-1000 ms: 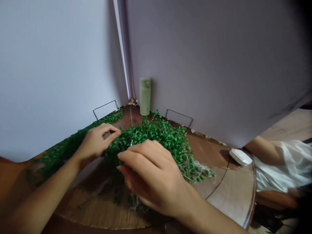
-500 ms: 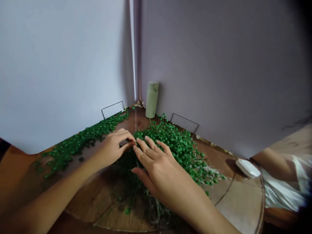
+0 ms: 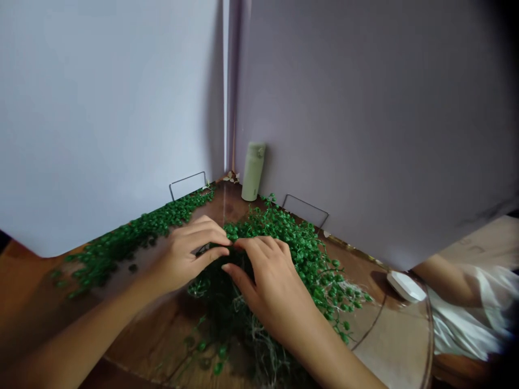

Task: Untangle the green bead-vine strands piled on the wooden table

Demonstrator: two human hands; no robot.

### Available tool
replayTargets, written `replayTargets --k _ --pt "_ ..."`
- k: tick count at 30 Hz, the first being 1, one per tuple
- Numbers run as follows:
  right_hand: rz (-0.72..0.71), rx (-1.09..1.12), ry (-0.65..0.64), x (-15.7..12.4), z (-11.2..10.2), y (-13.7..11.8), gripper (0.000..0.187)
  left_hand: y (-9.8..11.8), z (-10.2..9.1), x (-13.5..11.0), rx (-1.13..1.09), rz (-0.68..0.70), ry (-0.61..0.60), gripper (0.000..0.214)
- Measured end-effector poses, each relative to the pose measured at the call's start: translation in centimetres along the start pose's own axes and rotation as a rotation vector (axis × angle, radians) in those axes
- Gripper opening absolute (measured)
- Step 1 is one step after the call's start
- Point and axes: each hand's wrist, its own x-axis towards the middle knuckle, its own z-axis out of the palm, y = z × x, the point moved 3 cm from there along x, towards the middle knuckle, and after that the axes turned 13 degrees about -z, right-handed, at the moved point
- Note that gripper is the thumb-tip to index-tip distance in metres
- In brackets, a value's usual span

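A heap of green plant strands (image 3: 298, 246) with round, bead-like berries lies on the table in front of me. My left hand (image 3: 198, 251) is closed at the heap's left side, thumb and index fingertips pinched together. What they pinch is too small to make out. Right beside those fingertips, my right hand (image 3: 270, 275) lies over the heap with bent fingers, its thumb apart from them and nothing visible in between. Pale tangled fibres (image 3: 267, 346) hang from the near side of the heap. A long row of loose green berries (image 3: 133, 235) runs along the left panel.
Two upright panels, a pale left panel (image 3: 109, 108) and a grey right panel (image 3: 365, 119), meet at the back. A green bottle (image 3: 253, 172) stands near that corner. To the right, a white box-like object (image 3: 406, 286) lies near the table edge, beside another person's arm (image 3: 450, 278).
My right hand's fingers, stretched out before, have bent in towards my left fingertips. My left hand has moved slightly. The view has shifted a little.
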Motion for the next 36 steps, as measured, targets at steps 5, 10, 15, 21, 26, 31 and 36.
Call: replayTargets --k 5,10,15,21,26,31,36 --pt "-0.003 0.085 0.037 0.1 0.0 -0.2 0.013 0.9 -0.5 -0.1 0.008 0.073 0.068 0.016" --pt "0.051 0.173 0.101 0.2 0.1 0.0 0.013 1.7 -1.1 -0.2 0.047 0.105 0.107 0.022" --pt "-0.018 0.347 0.129 0.2 0.2 -0.3 0.044 2.9 -1.7 -0.1 0.005 0.137 0.093 0.024" --pt "0.087 0.595 0.053 0.3 -0.1 -0.4 0.019 3.2 -2.4 -0.2 -0.02 0.121 0.148 0.027" --pt "0.136 0.655 0.042 0.1 -0.1 -0.4 0.019 2.7 -2.9 -0.3 -0.038 0.074 0.213 0.017" --pt "0.05 0.679 0.2 -0.4 -0.3 -0.9 0.059 2.9 -2.6 -0.5 -0.095 0.075 0.162 0.008" --pt "0.056 0.898 0.174 -0.3 -0.1 -1.3 0.052 3.4 -2.2 -0.8 -0.137 0.105 0.101 0.01"
